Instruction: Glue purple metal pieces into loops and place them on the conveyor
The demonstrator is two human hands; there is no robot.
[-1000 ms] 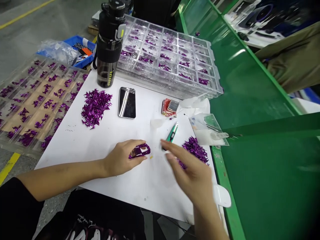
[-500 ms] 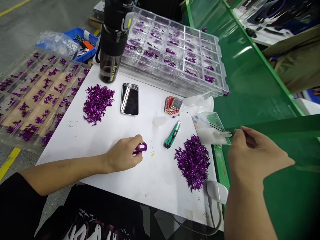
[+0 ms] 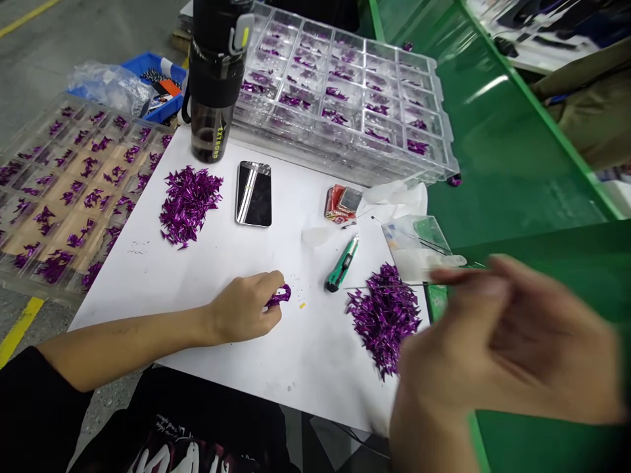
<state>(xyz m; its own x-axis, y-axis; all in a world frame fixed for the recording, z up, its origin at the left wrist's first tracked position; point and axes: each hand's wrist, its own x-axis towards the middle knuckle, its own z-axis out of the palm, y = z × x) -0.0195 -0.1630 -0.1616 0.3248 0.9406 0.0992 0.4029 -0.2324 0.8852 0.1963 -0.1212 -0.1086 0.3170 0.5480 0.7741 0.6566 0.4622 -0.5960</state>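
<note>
My left hand (image 3: 249, 307) rests on the white tabletop (image 3: 221, 263), its fingers closed on a shiny purple piece (image 3: 280, 296). On the right, my right hand (image 3: 473, 328) is raised and smeared by motion near a pile of purple pointed pieces (image 3: 384, 318). A thin, faint line extends leftward from its fingertips over that pile; what it is I cannot make out. Between the hands lies a green cutter knife (image 3: 342, 264). A second purple pile (image 3: 190, 205) sits at the table's left side.
Behind stand a dark bottle (image 3: 214, 85), a phone (image 3: 254, 194) and stacked clear compartment trays (image 3: 345, 148). A red packet (image 3: 340, 205) and a clear bag (image 3: 414, 240) lie at the back right. More trays (image 3: 69, 190) and a blue bin (image 3: 170, 108) are left.
My right hand has moved left and nearer the camera, from beside the clear bag to beside the right pile. My left hand keeps its hold on the purple piece, nearly unmoved.
</note>
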